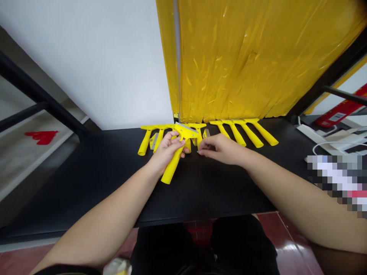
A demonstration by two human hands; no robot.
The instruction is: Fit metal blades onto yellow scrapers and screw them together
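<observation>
I am gripping a yellow T-shaped plastic scraper (172,166) in my left hand (167,149) above a flat black bench (100,164), my right hand (220,149) curled nearby, its hold unclear.

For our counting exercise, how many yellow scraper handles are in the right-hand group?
4, on the black tabletop: leftmost handle, partly behind the right hand; second handle; third handle; rightmost handle. The hand might hide more.
</observation>
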